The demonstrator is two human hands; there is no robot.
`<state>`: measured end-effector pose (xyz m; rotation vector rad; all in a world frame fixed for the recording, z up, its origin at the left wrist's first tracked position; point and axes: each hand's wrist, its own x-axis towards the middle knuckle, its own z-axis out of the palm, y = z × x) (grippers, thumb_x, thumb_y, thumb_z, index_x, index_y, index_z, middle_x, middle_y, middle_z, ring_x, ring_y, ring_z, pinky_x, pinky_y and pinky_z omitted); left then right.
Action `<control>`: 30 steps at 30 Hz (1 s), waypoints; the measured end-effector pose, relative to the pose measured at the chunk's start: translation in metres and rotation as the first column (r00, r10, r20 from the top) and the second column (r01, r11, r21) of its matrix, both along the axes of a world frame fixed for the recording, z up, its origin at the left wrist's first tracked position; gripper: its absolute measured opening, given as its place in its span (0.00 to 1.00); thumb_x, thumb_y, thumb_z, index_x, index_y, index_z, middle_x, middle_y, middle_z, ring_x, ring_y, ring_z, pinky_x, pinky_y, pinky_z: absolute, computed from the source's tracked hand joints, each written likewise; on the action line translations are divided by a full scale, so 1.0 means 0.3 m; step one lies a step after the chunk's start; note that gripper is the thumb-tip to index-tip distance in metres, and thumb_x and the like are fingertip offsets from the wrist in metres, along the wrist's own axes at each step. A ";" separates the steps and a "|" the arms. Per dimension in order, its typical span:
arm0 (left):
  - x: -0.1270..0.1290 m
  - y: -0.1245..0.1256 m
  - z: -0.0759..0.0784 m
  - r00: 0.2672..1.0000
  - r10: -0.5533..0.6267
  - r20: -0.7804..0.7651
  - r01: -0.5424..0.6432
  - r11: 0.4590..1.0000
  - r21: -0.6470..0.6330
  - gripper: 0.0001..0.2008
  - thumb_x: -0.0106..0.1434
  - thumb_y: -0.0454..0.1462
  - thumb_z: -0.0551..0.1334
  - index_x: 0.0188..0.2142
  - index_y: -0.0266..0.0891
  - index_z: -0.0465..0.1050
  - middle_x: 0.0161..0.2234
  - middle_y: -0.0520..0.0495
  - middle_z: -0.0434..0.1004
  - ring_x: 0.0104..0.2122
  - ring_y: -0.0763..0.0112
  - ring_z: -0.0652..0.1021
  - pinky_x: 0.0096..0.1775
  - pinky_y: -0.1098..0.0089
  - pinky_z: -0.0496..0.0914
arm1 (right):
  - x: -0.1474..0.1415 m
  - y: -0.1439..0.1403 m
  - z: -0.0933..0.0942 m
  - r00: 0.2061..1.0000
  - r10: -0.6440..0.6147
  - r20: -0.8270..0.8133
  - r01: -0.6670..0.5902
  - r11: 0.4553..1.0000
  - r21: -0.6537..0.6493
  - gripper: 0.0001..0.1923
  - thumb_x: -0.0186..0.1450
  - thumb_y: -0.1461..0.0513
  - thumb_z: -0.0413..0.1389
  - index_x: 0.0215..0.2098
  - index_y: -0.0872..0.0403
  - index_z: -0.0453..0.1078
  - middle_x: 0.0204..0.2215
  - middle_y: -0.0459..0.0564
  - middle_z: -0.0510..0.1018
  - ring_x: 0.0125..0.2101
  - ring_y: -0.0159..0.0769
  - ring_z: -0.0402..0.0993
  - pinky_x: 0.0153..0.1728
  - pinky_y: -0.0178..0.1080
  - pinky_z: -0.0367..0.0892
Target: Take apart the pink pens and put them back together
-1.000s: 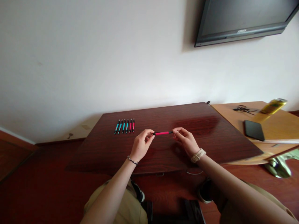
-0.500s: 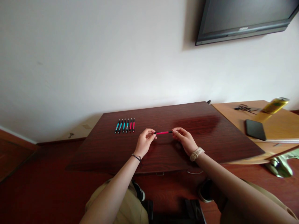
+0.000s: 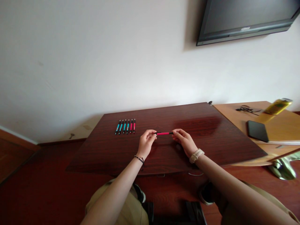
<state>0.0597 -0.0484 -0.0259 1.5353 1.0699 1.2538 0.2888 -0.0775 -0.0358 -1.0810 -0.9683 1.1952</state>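
Observation:
A red pen (image 3: 164, 133) with black ends is held level between my two hands above the dark wooden table (image 3: 185, 117). My left hand (image 3: 146, 143) pinches one end of it, and my right hand (image 3: 184, 140) pinches the other. Both tips are covered by the fingers. Left of my hands, several blue pens (image 3: 124, 127) and two red pens (image 3: 132, 126) lie side by side in a row, all pointing away from me.
A lighter wooden desk (image 3: 286, 128) adjoins on the right. On it are a black phone (image 3: 257, 131), a thin black cable (image 3: 247, 108) and a yellow can (image 3: 278, 106). A television (image 3: 248, 22) hangs on the white wall (image 3: 117, 56) behind.
My right fingers have shifted very slightly along their end of the red pen. The pens in the row have stayed put.

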 end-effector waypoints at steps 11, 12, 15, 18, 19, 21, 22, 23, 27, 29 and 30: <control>0.001 -0.003 0.010 1.000 0.005 -0.021 -0.005 1.000 -0.003 0.13 0.67 0.44 0.63 0.46 0.39 0.76 0.38 0.45 0.81 0.37 0.66 0.81 0.37 0.69 0.74 | 0.000 0.001 0.004 0.999 0.003 0.049 -0.002 1.000 -0.006 0.24 0.61 0.42 0.66 0.40 0.52 0.75 0.33 0.48 0.80 0.31 0.35 0.74 0.35 0.37 0.68; 0.002 -0.003 0.010 1.000 0.002 -0.017 -0.003 1.000 -0.007 0.13 0.67 0.44 0.63 0.46 0.39 0.77 0.39 0.45 0.81 0.37 0.66 0.81 0.37 0.69 0.73 | -0.001 0.000 0.006 0.999 0.001 0.047 -0.001 1.000 -0.007 0.24 0.61 0.42 0.66 0.40 0.52 0.75 0.33 0.49 0.80 0.32 0.35 0.74 0.35 0.38 0.68; 0.004 -0.003 0.010 1.000 -0.004 0.006 0.004 1.000 -0.017 0.13 0.66 0.43 0.64 0.46 0.39 0.77 0.41 0.43 0.82 0.38 0.65 0.81 0.37 0.68 0.74 | -0.007 -0.004 0.010 0.999 -0.011 0.043 0.011 1.000 -0.001 0.24 0.61 0.42 0.66 0.41 0.52 0.75 0.33 0.49 0.80 0.32 0.35 0.74 0.36 0.38 0.69; 0.005 -0.002 0.007 1.000 -0.011 0.016 0.011 1.000 -0.019 0.13 0.65 0.42 0.65 0.46 0.39 0.77 0.42 0.42 0.82 0.39 0.65 0.81 0.38 0.68 0.75 | -0.013 -0.007 0.012 0.999 -0.030 0.038 0.029 0.999 0.016 0.24 0.62 0.42 0.66 0.41 0.52 0.75 0.34 0.49 0.79 0.34 0.36 0.75 0.37 0.38 0.69; 0.005 -0.001 0.006 1.000 -0.011 0.012 0.012 1.000 -0.016 0.13 0.65 0.42 0.66 0.46 0.39 0.77 0.42 0.42 0.82 0.39 0.65 0.81 0.39 0.68 0.75 | -0.014 -0.007 0.013 0.999 -0.034 0.037 0.034 0.999 0.021 0.24 0.62 0.42 0.66 0.41 0.52 0.75 0.34 0.49 0.79 0.34 0.36 0.75 0.38 0.38 0.70; 0.005 0.001 0.002 1.000 -0.010 0.001 0.010 1.000 -0.007 0.13 0.65 0.42 0.66 0.47 0.39 0.77 0.42 0.42 0.82 0.39 0.65 0.81 0.39 0.68 0.75 | -0.016 -0.008 0.015 0.998 -0.039 0.039 0.038 0.999 0.024 0.24 0.61 0.42 0.66 0.41 0.52 0.74 0.35 0.50 0.80 0.35 0.37 0.76 0.39 0.39 0.71; 0.005 0.003 0.001 1.000 -0.009 -0.004 0.009 1.000 -0.003 0.13 0.65 0.42 0.66 0.47 0.39 0.76 0.42 0.43 0.82 0.38 0.66 0.81 0.39 0.68 0.75 | -0.016 -0.008 0.015 0.998 -0.039 0.043 0.038 0.999 0.024 0.25 0.60 0.42 0.66 0.41 0.52 0.74 0.36 0.50 0.80 0.36 0.38 0.76 0.39 0.39 0.71; 0.005 0.004 0.000 1.000 -0.009 -0.008 0.009 1.000 -0.001 0.14 0.65 0.43 0.65 0.47 0.39 0.76 0.42 0.43 0.82 0.38 0.66 0.81 0.39 0.68 0.75 | -0.016 -0.008 0.016 0.998 -0.039 0.049 0.038 0.999 0.026 0.25 0.60 0.41 0.66 0.40 0.51 0.74 0.36 0.50 0.80 0.35 0.38 0.76 0.39 0.39 0.71; 0.005 0.006 0.000 1.000 -0.002 -0.013 0.002 1.000 -0.003 0.14 0.66 0.44 0.65 0.47 0.39 0.77 0.39 0.45 0.81 0.36 0.66 0.81 0.37 0.69 0.74 | -0.014 -0.009 0.013 0.996 -0.038 0.077 0.036 0.999 0.038 0.25 0.61 0.41 0.65 0.41 0.51 0.74 0.35 0.50 0.80 0.35 0.39 0.76 0.38 0.40 0.71; 0.005 0.006 0.002 1.000 0.000 -0.012 0.000 1.000 -0.005 0.13 0.66 0.44 0.65 0.47 0.39 0.77 0.38 0.45 0.81 0.35 0.67 0.81 0.36 0.69 0.74 | -0.013 -0.008 0.010 0.996 -0.040 0.079 0.037 0.999 0.040 0.24 0.61 0.41 0.65 0.41 0.51 0.74 0.36 0.50 0.80 0.36 0.39 0.77 0.39 0.40 0.72; 0.005 0.006 0.003 1.000 -0.001 -0.012 0.001 1.000 -0.004 0.13 0.66 0.43 0.65 0.47 0.39 0.77 0.38 0.45 0.80 0.35 0.67 0.81 0.36 0.69 0.74 | -0.012 -0.008 0.008 0.996 -0.041 0.075 0.038 0.998 0.041 0.24 0.61 0.42 0.65 0.41 0.51 0.74 0.36 0.50 0.80 0.36 0.39 0.77 0.39 0.40 0.72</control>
